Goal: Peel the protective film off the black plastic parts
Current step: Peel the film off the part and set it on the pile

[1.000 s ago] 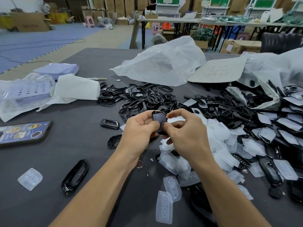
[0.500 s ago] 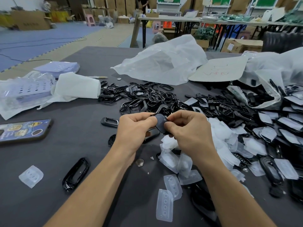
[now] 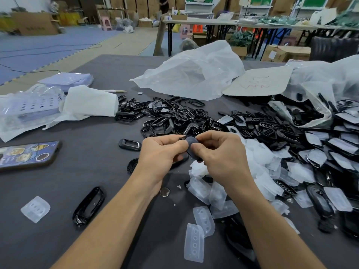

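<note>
Head view, near edge: two clear film pieces [image 3: 194, 243] were seen lying flat on the grey table [image 3: 58, 239], between the forearms.
Near left: a lone black frame [image 3: 88, 206] was laid on the table, well apart from a coin cell [image 3: 164, 191] under the left wrist.
Left hand [image 3: 161, 152]: was clenched on the black part [image 3: 191, 144], its left edge pinched by thumb and fingers.
Right hand [image 3: 219, 158]: was curled on the same part, its right edge gripped by thumb and forefinger.
Black part: was held tilted above the table between both hands; whether film was on it could not be told.
Left: a phone [image 3: 27, 154] was laid face down.
Right: a heap of peeled film [image 3: 262, 164] was piled just beside the right hand, and film-covered parts [image 3: 330, 148] were spread beyond it.
Middle: a pile of black frames [image 3: 167, 115] was heaped behind the hands.
Far: a crumpled plastic bag [image 3: 194, 74] was laid beside a cardboard sheet [image 3: 260, 82].
</note>
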Available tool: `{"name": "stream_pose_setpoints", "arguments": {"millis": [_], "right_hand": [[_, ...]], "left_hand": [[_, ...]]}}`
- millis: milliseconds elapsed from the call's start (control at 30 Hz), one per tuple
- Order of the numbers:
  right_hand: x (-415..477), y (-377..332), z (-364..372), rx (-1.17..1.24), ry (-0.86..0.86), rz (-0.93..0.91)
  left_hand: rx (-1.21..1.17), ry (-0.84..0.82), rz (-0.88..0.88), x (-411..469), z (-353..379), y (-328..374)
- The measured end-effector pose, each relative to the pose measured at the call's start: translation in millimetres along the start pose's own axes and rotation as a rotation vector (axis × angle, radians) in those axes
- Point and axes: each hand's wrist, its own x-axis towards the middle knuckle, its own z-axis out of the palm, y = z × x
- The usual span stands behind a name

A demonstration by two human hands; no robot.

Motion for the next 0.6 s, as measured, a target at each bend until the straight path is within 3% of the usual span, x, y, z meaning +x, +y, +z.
{"name": "stream_pose_setpoints", "arguments": {"millis": [333, 600], "right_hand": [[0.6, 0.7, -1.3, 0.032, 0.018, 0.024], [0.4, -0.7, -0.2, 0.001, 0.014, 0.037]], "left_hand": [[0.056, -0.102, -0.027, -0.7, -2.6, -2.5], [0.04, -0.013, -0.082, 1.6, -2.2, -3.5]]}}
